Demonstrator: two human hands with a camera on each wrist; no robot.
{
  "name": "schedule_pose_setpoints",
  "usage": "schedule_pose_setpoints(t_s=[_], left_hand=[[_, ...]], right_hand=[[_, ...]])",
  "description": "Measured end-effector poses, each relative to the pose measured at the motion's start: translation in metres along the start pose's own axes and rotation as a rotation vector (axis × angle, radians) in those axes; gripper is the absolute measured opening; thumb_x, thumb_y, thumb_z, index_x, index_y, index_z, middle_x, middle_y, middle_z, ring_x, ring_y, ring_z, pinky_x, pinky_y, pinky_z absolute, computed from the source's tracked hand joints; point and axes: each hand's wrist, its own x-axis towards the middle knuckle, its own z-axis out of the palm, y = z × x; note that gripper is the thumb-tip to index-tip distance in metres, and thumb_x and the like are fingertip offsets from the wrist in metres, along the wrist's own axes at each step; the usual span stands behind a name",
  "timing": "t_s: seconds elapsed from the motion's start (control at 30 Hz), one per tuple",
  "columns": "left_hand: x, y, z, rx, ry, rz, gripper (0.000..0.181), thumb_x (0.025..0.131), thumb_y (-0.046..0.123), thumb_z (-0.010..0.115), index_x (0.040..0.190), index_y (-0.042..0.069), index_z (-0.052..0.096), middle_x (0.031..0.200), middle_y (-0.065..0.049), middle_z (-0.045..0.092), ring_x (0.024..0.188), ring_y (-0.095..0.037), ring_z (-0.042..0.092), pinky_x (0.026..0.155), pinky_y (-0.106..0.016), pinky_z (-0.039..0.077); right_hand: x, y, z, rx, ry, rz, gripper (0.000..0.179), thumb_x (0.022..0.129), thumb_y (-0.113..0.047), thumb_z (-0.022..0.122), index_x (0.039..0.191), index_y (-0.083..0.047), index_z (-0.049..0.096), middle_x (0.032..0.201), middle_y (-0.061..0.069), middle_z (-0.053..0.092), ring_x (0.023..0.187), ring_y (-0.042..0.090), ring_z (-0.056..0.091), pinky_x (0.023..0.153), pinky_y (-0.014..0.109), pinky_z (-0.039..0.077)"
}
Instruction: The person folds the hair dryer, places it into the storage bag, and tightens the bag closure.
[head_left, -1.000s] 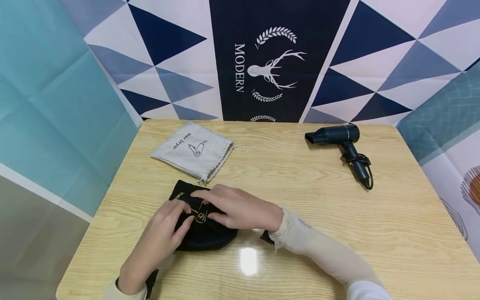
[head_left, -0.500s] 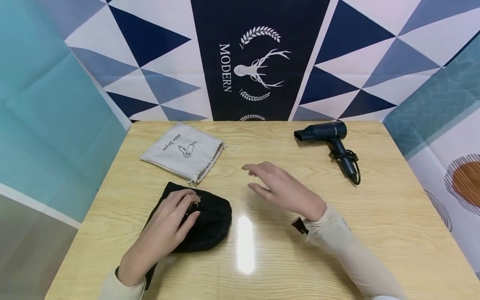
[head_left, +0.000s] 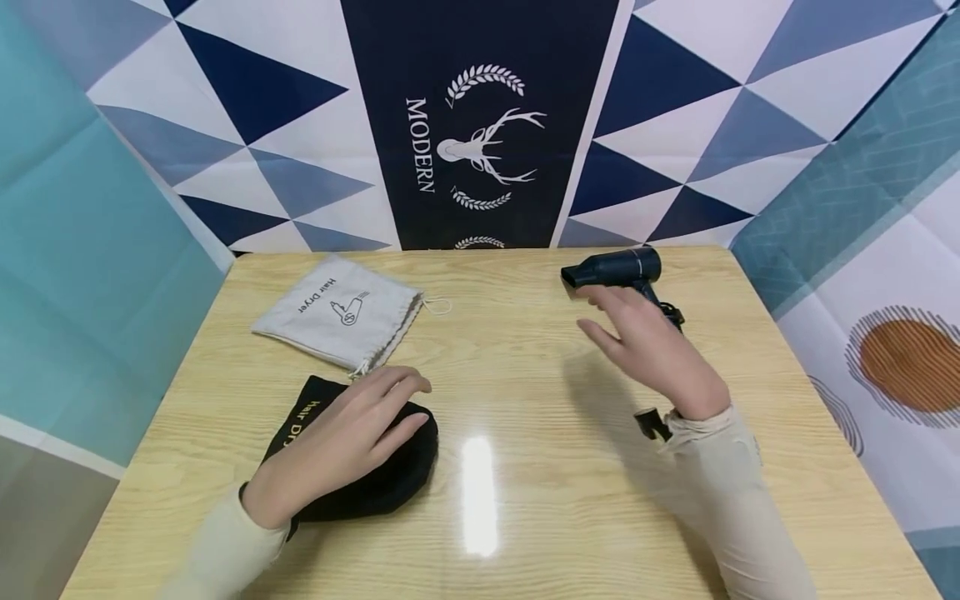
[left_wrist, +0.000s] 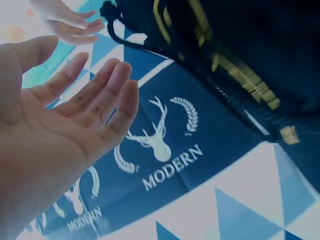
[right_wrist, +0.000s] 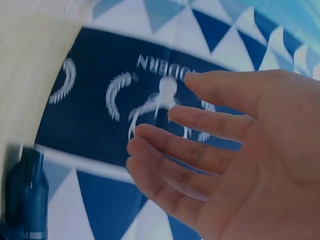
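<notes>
The right hand [head_left: 656,346] has swung nearer the hair dryer [head_left: 618,267], fingers loose, grip released.

Your pale wood-grain table [head_left: 517,367] carries a bright glare streak [head_left: 480,496]. Beyond it you face a back wall [head_left: 255,83] of blue-and-white triangles — a dark deer panel [head_left: 487,125] reading MODERN between them — with a teal wall [head_left: 90,275] on your left.

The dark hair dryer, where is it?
In the head view, the hair dryer lies back right on the pale wooden table, partly hidden by the right hand.
</notes>
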Motion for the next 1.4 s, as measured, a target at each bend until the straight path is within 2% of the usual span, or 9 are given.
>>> schedule_pose_setpoints(t_s=[0.2,0.27,0.43,0.63,0.77,0.93,1.23,1.3,1.4], left_hand=[[0.043,-0.009,-0.004,-0.052,-0.072,0.086,0.030,0.102,0.027,0.058,0.126,0.009,0.057,0.123,-0.004,0.059,0.116,-0.018,0.056,0.098,-0.039,0.047],[0.059,-0.013,-0.005,-0.083,-0.107,0.100,0.031,0.103,0.029,0.055,0.127,0.009,0.056,0.124,-0.004,0.058,0.116,-0.018,0.055,0.098,-0.038,0.047],[0.094,-0.022,-0.003,-0.132,-0.171,0.111,0.035,0.105,0.032,0.051,0.130,0.009,0.054,0.128,-0.004,0.056,0.119,-0.018,0.054,0.100,-0.036,0.046],[0.134,-0.031,0.007,-0.167,-0.210,0.083,0.036,0.105,0.034,0.050,0.131,0.010,0.053,0.131,-0.004,0.057,0.118,-0.018,0.054,0.099,-0.035,0.046],[0.160,-0.036,0.016,-0.214,-0.235,0.058,0.034,0.105,0.033,0.051,0.131,0.012,0.053,0.131,-0.003,0.056,0.115,-0.015,0.055,0.099,-0.033,0.045],[0.191,-0.039,0.029,-0.251,-0.251,0.052,0.034,0.105,0.033,0.050,0.131,0.011,0.052,0.132,-0.005,0.056,0.114,-0.016,0.055,0.099,-0.031,0.045],[0.249,-0.039,0.061,-0.288,-0.278,0.062,0.032,0.105,0.031,0.050,0.129,0.009,0.051,0.126,-0.006,0.056,0.114,-0.021,0.055,0.094,-0.032,0.046],[0.260,-0.039,0.068,-0.305,-0.284,0.052,0.032,0.105,0.030,0.051,0.128,0.008,0.051,0.126,-0.009,0.057,0.113,-0.021,0.055,0.093,-0.033,0.046],[0.275,-0.038,0.076,-0.324,-0.292,0.025,0.034,0.105,0.030,0.050,0.129,0.006,0.051,0.126,-0.011,0.057,0.112,-0.022,0.055,0.094,-0.034,0.046]], right_hand=[[-0.004,0.038,-0.019,0.038,0.001,0.147,0.045,0.103,-0.023,0.056,0.141,0.001,0.048,0.128,0.026,0.058,0.112,0.041,0.057,0.091,0.058,0.046],[-0.005,0.050,-0.021,0.049,0.001,0.191,0.047,0.103,-0.025,0.055,0.141,0.001,0.047,0.125,0.028,0.058,0.114,0.043,0.056,0.092,0.060,0.045],[-0.005,0.078,-0.019,0.059,-0.005,0.285,0.050,0.104,-0.029,0.051,0.143,0.003,0.044,0.128,0.033,0.055,0.118,0.048,0.052,0.092,0.062,0.045],[-0.004,0.109,-0.010,0.056,0.021,0.379,0.053,0.104,-0.024,0.050,0.145,0.007,0.037,0.129,0.038,0.050,0.117,0.052,0.050,0.090,0.064,0.045],[-0.005,0.127,-0.003,0.062,0.024,0.437,0.060,0.105,-0.031,0.048,0.147,0.009,0.032,0.131,0.039,0.048,0.117,0.053,0.050,0.090,0.064,0.044],[-0.007,0.145,0.003,0.093,-0.053,0.518,0.075,0.105,-0.046,0.041,0.150,0.010,0.023,0.135,0.040,0.043,0.119,0.053,0.048,0.093,0.065,0.043],[-0.003,0.158,0.020,0.124,-0.137,0.542,0.097,0.098,-0.063,0.043,0.153,0.011,0.014,0.135,0.041,0.042,0.113,0.051,0.052,0.090,0.061,0.045],[-0.002,0.159,0.023,0.109,-0.128,0.544,0.097,0.097,-0.062,0.046,0.152,0.013,0.016,0.134,0.041,0.042,0.112,0.052,0.052,0.091,0.062,0.045],[-0.003,0.161,0.027,0.086,-0.109,0.547,0.091,0.098,-0.057,0.050,0.149,0.014,0.025,0.135,0.042,0.039,0.119,0.055,0.042,0.094,0.064,0.041]])
